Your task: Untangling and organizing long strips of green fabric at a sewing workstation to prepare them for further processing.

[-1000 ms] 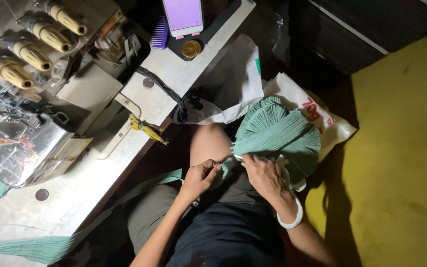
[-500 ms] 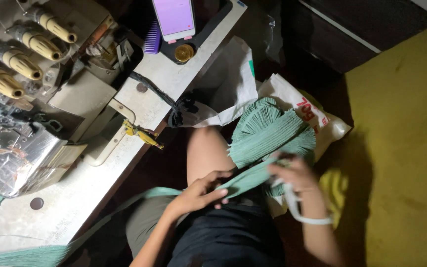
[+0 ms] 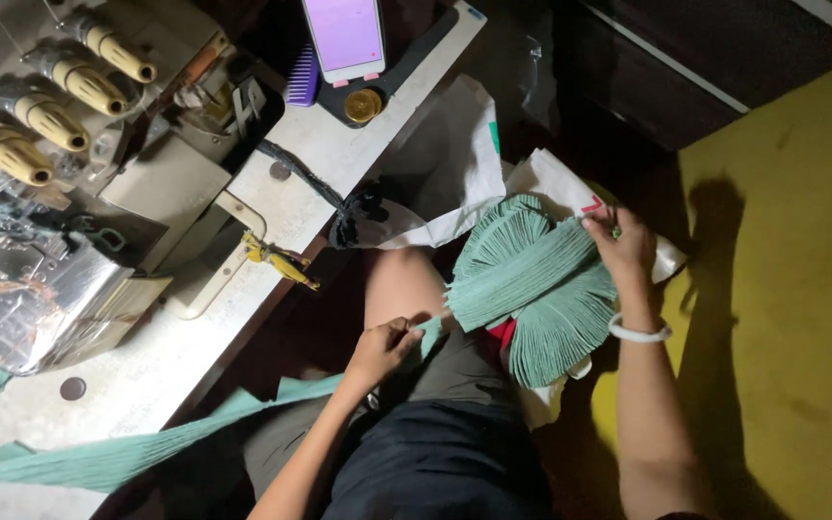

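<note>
With the left hand (image 3: 384,349) pinching the green strip (image 3: 146,451) and the right hand (image 3: 620,246) gripping the fanned stack (image 3: 532,289) beside it, layers are risking slipping loose.

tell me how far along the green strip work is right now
Done: one green strip already trails across the sewing table. In hand: the left hand pinches that strip's end at the lap, while the right hand grips the far edge of the fanned bundle of green strips. Left: the bundle looks thick, so most strips seem to remain.
</note>
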